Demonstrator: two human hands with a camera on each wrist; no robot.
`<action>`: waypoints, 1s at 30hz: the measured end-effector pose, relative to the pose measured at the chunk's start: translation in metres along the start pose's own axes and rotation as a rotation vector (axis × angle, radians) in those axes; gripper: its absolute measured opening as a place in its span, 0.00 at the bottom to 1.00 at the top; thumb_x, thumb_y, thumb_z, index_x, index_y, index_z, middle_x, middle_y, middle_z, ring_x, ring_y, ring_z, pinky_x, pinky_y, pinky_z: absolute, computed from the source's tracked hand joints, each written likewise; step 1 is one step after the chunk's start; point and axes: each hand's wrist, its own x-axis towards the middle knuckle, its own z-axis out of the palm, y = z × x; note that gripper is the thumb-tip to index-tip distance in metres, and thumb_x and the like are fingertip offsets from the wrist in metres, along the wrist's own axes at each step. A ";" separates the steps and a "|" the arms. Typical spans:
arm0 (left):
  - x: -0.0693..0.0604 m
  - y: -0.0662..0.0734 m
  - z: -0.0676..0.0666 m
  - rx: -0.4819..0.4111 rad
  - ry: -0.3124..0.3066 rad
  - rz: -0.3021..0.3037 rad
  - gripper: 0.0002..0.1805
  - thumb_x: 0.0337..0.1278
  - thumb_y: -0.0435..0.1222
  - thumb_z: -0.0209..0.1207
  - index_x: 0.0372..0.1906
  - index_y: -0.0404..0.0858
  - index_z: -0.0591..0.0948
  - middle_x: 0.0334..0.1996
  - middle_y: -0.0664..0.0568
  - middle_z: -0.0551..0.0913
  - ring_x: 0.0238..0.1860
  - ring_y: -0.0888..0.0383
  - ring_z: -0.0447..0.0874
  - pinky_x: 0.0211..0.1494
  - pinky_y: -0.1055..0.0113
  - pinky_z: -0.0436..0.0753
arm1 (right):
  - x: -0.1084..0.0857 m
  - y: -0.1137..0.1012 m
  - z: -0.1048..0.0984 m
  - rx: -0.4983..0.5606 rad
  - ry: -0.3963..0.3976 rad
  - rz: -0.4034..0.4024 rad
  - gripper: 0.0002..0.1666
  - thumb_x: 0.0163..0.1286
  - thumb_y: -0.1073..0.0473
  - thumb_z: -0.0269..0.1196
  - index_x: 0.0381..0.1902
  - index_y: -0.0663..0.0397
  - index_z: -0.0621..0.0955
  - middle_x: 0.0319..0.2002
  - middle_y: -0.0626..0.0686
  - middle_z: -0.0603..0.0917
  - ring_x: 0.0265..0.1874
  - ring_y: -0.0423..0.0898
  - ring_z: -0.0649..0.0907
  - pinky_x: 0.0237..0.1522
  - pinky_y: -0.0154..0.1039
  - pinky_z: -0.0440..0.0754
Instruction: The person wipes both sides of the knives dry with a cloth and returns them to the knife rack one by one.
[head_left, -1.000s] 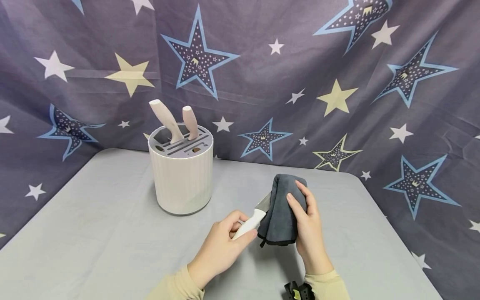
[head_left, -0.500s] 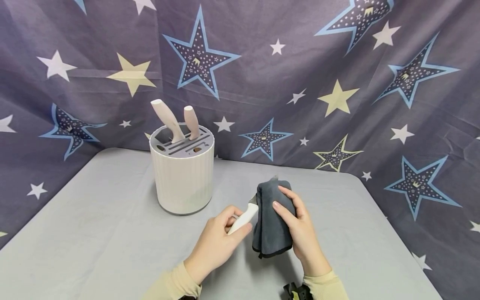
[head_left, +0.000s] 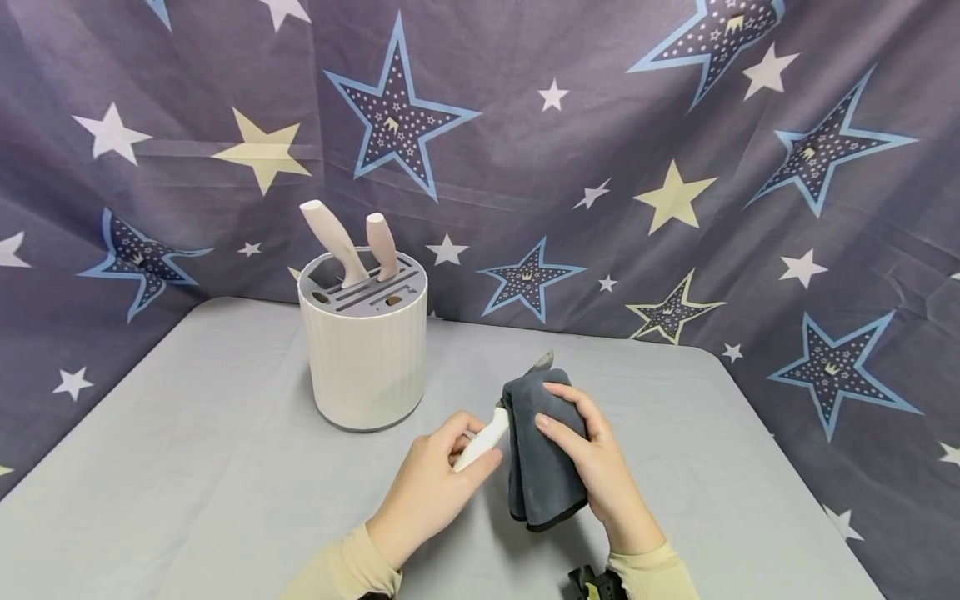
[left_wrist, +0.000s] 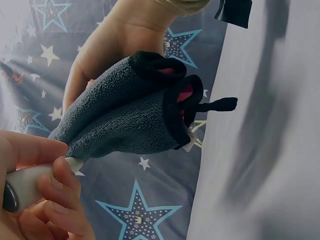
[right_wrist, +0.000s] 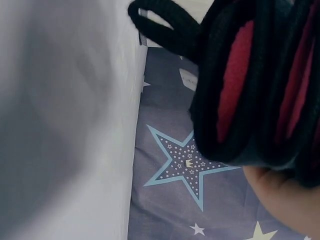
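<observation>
In the head view, my left hand (head_left: 431,483) grips the white handle of a knife (head_left: 480,440), blade pointing away and up to the right. A folded dark grey towel (head_left: 543,467) is wrapped about the blade; only the blade tip (head_left: 543,362) shows past its top edge. My right hand (head_left: 603,467) holds the towel from the right, fingers and thumb around it. The left wrist view shows the handle (left_wrist: 30,187) in my left fingers, against the towel (left_wrist: 125,110). Red inner folds and a black hanging loop (right_wrist: 165,25) appear in the right wrist view.
A white ribbed knife block (head_left: 363,358) stands on the grey-covered table (head_left: 187,467), left of my hands. Two pink-handled knives (head_left: 333,242) sit in its slotted top. A starry curtain (head_left: 480,208) hangs behind the table. A black strapped device (head_left: 596,582) is at my right wrist.
My right hand has moved the towel left and nearer along the blade, towards the handle. The blade tip now sticks out past the towel. My left hand has shifted slightly left with the knife.
</observation>
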 end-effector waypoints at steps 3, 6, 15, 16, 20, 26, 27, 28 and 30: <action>0.000 0.000 0.000 -0.002 0.000 0.002 0.07 0.56 0.40 0.65 0.38 0.49 0.79 0.18 0.64 0.77 0.17 0.68 0.68 0.23 0.72 0.66 | 0.001 0.000 0.001 -0.002 0.029 0.000 0.26 0.68 0.57 0.64 0.64 0.42 0.75 0.62 0.56 0.72 0.44 0.52 0.82 0.43 0.47 0.81; 0.000 0.000 0.000 -0.005 -0.004 0.004 0.07 0.57 0.40 0.65 0.38 0.50 0.79 0.18 0.63 0.77 0.17 0.68 0.68 0.23 0.72 0.66 | 0.001 0.000 0.001 -0.003 0.056 -0.001 0.27 0.68 0.57 0.64 0.64 0.42 0.75 0.63 0.54 0.72 0.45 0.51 0.81 0.44 0.46 0.81; -0.001 0.002 0.000 0.012 -0.014 0.014 0.06 0.56 0.39 0.65 0.37 0.49 0.79 0.16 0.64 0.74 0.16 0.69 0.66 0.23 0.72 0.65 | 0.005 0.002 -0.004 -0.022 0.121 -0.010 0.27 0.71 0.54 0.62 0.66 0.39 0.72 0.66 0.53 0.69 0.47 0.50 0.80 0.46 0.45 0.80; -0.001 0.002 0.001 0.011 -0.014 0.013 0.06 0.56 0.39 0.65 0.37 0.49 0.80 0.16 0.64 0.74 0.16 0.69 0.65 0.22 0.72 0.65 | 0.005 0.002 -0.005 -0.020 0.132 -0.010 0.27 0.71 0.54 0.62 0.66 0.39 0.72 0.66 0.52 0.70 0.47 0.49 0.80 0.46 0.44 0.80; -0.002 0.002 0.001 0.008 -0.019 0.011 0.06 0.55 0.39 0.66 0.37 0.49 0.80 0.16 0.63 0.74 0.15 0.69 0.65 0.22 0.72 0.65 | 0.007 0.003 -0.007 -0.004 0.180 0.006 0.26 0.71 0.53 0.62 0.66 0.37 0.72 0.64 0.50 0.71 0.46 0.46 0.80 0.45 0.42 0.80; -0.002 0.002 0.001 0.002 -0.028 0.006 0.07 0.55 0.39 0.66 0.38 0.49 0.81 0.17 0.63 0.77 0.16 0.68 0.67 0.23 0.72 0.67 | 0.009 0.002 -0.009 0.005 0.249 0.032 0.28 0.72 0.50 0.62 0.68 0.37 0.71 0.65 0.52 0.69 0.44 0.44 0.80 0.44 0.39 0.79; -0.002 0.002 0.002 0.001 -0.029 0.004 0.07 0.55 0.39 0.66 0.39 0.49 0.81 0.18 0.62 0.78 0.17 0.68 0.68 0.23 0.72 0.68 | 0.010 0.001 -0.010 0.009 0.260 0.034 0.28 0.72 0.50 0.62 0.68 0.38 0.70 0.65 0.52 0.69 0.43 0.43 0.80 0.44 0.39 0.79; -0.002 0.002 0.002 0.000 -0.031 0.003 0.08 0.54 0.39 0.67 0.39 0.49 0.81 0.18 0.62 0.79 0.17 0.68 0.69 0.24 0.72 0.68 | 0.010 0.001 -0.010 0.010 0.273 0.038 0.28 0.72 0.50 0.62 0.68 0.37 0.71 0.66 0.52 0.69 0.43 0.43 0.80 0.43 0.38 0.79; -0.002 0.001 0.002 -0.004 -0.035 0.003 0.08 0.54 0.39 0.67 0.39 0.48 0.82 0.20 0.61 0.80 0.18 0.67 0.71 0.25 0.72 0.70 | 0.010 0.000 -0.011 0.017 0.298 0.042 0.28 0.71 0.49 0.62 0.68 0.38 0.71 0.66 0.51 0.68 0.42 0.42 0.80 0.43 0.37 0.79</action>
